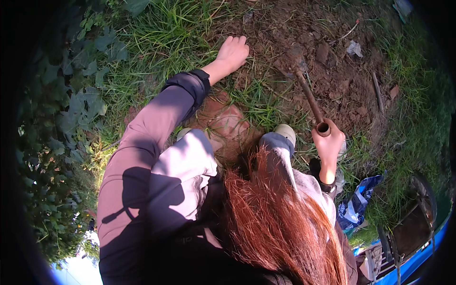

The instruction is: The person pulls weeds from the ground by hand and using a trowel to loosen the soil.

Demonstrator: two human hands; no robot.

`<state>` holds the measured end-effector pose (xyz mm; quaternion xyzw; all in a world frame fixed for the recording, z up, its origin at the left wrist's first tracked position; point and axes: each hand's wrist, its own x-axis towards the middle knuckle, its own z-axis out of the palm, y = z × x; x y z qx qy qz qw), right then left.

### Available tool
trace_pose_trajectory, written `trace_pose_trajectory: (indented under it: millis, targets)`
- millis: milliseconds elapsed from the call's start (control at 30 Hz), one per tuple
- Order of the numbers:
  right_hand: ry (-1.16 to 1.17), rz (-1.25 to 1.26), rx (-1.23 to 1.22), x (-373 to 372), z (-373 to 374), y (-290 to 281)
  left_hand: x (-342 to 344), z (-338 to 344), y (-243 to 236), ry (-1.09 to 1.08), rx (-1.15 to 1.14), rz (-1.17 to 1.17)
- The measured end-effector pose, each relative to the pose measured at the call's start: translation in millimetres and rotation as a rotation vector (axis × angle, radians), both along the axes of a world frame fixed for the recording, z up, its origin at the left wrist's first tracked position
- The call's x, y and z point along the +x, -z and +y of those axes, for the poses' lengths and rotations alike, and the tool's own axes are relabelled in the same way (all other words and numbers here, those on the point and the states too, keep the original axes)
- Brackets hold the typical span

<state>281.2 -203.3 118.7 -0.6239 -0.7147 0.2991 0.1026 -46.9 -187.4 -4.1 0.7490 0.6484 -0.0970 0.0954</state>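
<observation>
My right hand (pixel 331 146) is wrapped round the hollow end of a rusty hand trowel (pixel 309 94). The trowel slants away from me, and its dirt-caked blade rests on the loose brown soil (pixel 332 90). Farther ahead, on the left, my left hand (pixel 232 53) is closed with its knuckles up, at the border between grass (pixel 166 35) and soil. Its fingertips are hidden, so whatever it may grip cannot be made out.
A reddish flat stone (pixel 230 122) lies between my shoes. Leafy vines (pixel 88 102) crowd the left side. A white scrap (pixel 354 49) and a stick (pixel 378 92) lie on the soil. Near my right arm are a blue crumpled bag (pixel 357 202) and a dark frame (pixel 413 223).
</observation>
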Motion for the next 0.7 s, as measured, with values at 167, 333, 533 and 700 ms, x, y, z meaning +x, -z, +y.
trace_pose_trajectory:
  millis: [167,333,533,700]
  targets:
    - [0.045,0.028,-0.045,8,2,9,-28,10,-12,0.058,0.101,-0.161]
    - [0.036,0.022,-0.025,7,4,10,-15,33,-12,-0.015,0.221,-0.318]
    - [0.091,0.074,-0.103,8,6,7,30,50,-6,0.060,0.178,-0.297]
    - [0.115,0.120,-0.109,22,3,16,31,47,5,0.134,0.011,-0.057]
